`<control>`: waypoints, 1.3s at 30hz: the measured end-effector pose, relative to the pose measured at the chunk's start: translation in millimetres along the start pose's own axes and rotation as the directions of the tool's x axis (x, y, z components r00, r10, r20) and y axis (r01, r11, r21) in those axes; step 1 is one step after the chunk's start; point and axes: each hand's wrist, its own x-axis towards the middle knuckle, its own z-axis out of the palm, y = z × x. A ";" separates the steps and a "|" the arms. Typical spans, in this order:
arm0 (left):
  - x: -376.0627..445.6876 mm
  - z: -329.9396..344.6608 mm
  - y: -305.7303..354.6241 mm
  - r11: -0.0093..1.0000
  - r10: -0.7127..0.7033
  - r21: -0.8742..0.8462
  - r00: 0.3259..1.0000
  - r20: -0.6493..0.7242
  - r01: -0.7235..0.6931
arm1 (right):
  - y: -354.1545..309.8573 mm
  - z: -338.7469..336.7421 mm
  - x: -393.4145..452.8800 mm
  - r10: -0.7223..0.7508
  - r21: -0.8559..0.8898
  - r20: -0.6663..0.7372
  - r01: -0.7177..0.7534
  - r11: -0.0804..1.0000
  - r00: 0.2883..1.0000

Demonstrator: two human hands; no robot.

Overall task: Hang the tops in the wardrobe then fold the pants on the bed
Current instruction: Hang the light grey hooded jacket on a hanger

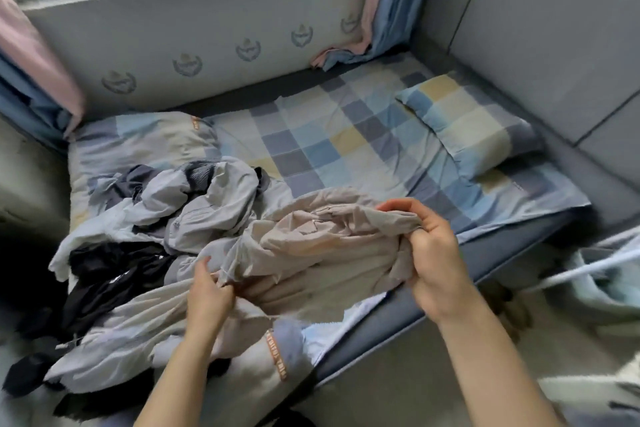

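— Beige, is it, the crumpled cotton garment (311, 253) the hands are on?

— Beige, yes. It lies at the near edge of the bed with the blue, yellow and grey checked sheet (346, 135), partly over a heap of other clothes. Whether it is a top or pants I cannot tell.

— And the hands?

— The right hand (433, 253) has its fingers curled round a bunched edge of the beige cloth, lifted a little off the sheet. The left hand (207, 295) pinches another fold of it, lower and nearer the heap.

— What is in the heap?

— A pale grey crumpled garment (207, 204) on top, and a black garment (114, 274) at the left, just beside the left hand, hanging towards the bed's edge.

— Anything else on the bed?

— A checked pillow (474, 121) at the far right, well apart from the clothes. Pink and blue curtains (384, 3) hang by the window behind it.
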 end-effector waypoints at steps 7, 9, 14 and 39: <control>-110.5 67.0 133.4 0.885 0.143 -0.463 0.915 0.377 0.053 | -35.5 -190.3 -61.7 -0.050 -0.128 -0.377 0.001 0.992 0.925; -152.2 91.6 170.2 0.841 0.287 -0.539 0.806 0.518 0.047 | -35.4 -238.0 -86.6 -0.022 -0.155 -0.449 -0.053 0.986 0.893; -227.0 150.7 233.5 0.846 0.395 -0.528 0.579 0.714 0.073 | -45.4 -323.3 -144.4 -0.066 -0.313 -0.638 -0.179 0.933 0.767; -365.2 301.0 384.5 0.725 0.348 -0.462 -0.307 0.886 -0.511 | -41.1 -445.7 -183.6 0.565 -0.446 -0.325 -0.650 0.616 0.758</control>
